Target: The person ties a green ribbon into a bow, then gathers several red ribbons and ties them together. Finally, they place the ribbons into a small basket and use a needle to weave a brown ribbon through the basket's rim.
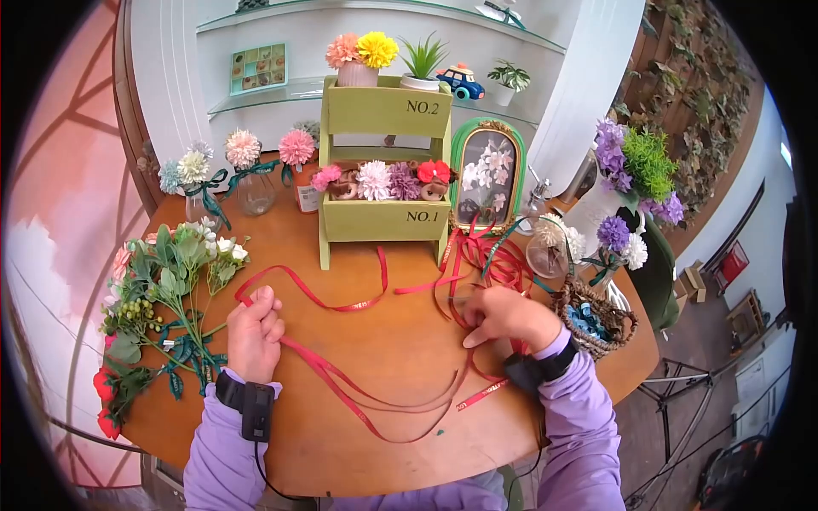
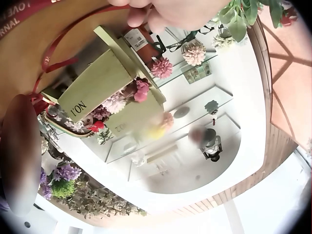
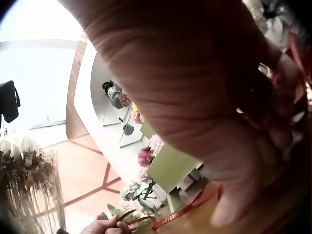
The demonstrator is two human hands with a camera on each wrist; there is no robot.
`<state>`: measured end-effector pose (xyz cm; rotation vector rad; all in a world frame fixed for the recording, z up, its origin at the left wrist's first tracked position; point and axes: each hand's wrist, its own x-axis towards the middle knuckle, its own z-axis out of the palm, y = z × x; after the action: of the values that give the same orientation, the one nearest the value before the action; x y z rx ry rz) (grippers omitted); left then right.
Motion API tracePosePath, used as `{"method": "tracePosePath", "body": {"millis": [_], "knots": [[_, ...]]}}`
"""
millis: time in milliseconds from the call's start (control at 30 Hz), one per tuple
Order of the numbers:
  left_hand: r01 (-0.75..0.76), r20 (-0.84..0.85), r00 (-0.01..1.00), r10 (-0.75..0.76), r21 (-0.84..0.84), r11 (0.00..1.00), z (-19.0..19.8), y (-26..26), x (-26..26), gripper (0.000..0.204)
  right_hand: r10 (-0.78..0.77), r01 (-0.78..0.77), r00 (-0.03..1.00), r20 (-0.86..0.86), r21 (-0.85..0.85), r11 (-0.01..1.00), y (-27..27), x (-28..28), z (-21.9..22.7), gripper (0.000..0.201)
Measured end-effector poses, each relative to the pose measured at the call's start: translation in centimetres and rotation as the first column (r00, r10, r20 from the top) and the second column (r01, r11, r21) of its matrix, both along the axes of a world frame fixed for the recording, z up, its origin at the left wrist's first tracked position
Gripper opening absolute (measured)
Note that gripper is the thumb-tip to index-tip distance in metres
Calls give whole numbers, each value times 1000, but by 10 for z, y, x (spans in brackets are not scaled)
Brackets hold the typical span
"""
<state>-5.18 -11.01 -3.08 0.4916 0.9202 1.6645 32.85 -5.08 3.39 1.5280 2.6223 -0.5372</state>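
My left hand (image 1: 254, 335) grips a red printed ribbon (image 1: 365, 304) in its curled fingers. One stretch of the ribbon curves up across the table, and doubled lengths loop down from beneath the fist. Over at the right, my right hand (image 1: 514, 317) is at the lower edge of a tangled heap of red ribbons (image 1: 503, 255). Its thumb (image 3: 229, 207) stands apart from the other fingers, which reach among red strands in the right wrist view. A dark green ribbon runs through the heap. Near the right wrist sits a woven basket (image 1: 626, 328) with blue pieces inside.
A green two-tier stand (image 1: 375, 220) with flowers and dolls rises at the back centre, beside a green picture frame (image 1: 461, 170). Artificial stems (image 1: 175, 281) tied with dark green ribbons lie at the left. Glass vases (image 1: 256, 198) with flowers line the back and right.
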Motion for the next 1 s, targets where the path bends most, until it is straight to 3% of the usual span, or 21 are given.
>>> {"method": "tracePosePath", "body": {"millis": [100,167,200,233,300,333,400,433,500,533,567,633,667,700,767,833,867,900,967,1000], "knots": [[72,-31,997,-74,-46,996,5,-2,0,11,126,-120,992,-32,146,982,1,-7,-20,21],[100,-17,995,-101,-41,994,5,-2,1,13,73,12,882,-466,177,984,10,-11,-19,18],[125,2,992,-125,-32,992,5,-2,1,14,9,65,565,-825,55,996,13,-13,-20,8],[125,4,992,-125,-31,992,5,-2,2,14,-157,91,403,-902,-131,987,6,-16,3,11],[147,17,989,-146,-26,989,8,-3,5,17,-219,76,82,-972,-213,974,11,-7,21,12],[146,17,989,-145,-25,989,10,-4,6,17,-219,75,83,-972,-213,974,10,-2,30,12],[288,-16,957,-289,-19,957,13,-5,8,23,-204,-200,31,-978,-206,958,5,3,46,18],[287,-17,958,-288,-18,958,16,-7,11,23,-203,-201,31,-979,-205,958,-3,-8,50,18],[471,-102,874,-474,-53,880,22,-12,17,30,-138,38,395,-908,-134,990,-22,-51,47,34],[560,-132,817,-561,-53,827,24,-13,21,35,22,-49,460,-888,0,999,-24,-66,29,40],[558,-139,817,-559,-54,828,27,-15,25,35,184,-143,508,-841,128,981,-26,-81,7,47],[756,12,651,-759,-104,647,35,-20,35,37,565,-201,458,-686,539,818,-41,-122,-16,33],[727,206,682,-702,-84,681,27,-23,38,36,475,-326,633,-611,346,880,-51,-125,-14,28],[725,201,685,-700,-87,684,20,-22,36,36,401,-396,781,-479,118,911,-63,-129,-6,24],[788,30,616,-787,-57,614,8,-17,31,32,359,-344,748,-558,136,929,-68,-137,-10,16],[743,-44,664,-746,-71,666,7,-15,29,27,366,-357,723,-586,136,924,-63,-136,-13,24],[667,-48,738,-673,-92,739,12,-15,32,25,370,-363,721,-586,135,922,-63,-134,-11,24],[583,-53,805,-590,-112,805,16,-15,33,22,377,-309,718,-585,218,926,-61,-129,-8,31],[583,-85,801,-592,-114,805,18,-16,31,22,395,-268,711,-581,296,917,-54,-125,-3,39],[661,-136,724,-677,-145,736,21,-17,30,22,414,-168,712,-567,435,885,-49,-125,-1,46]]}}
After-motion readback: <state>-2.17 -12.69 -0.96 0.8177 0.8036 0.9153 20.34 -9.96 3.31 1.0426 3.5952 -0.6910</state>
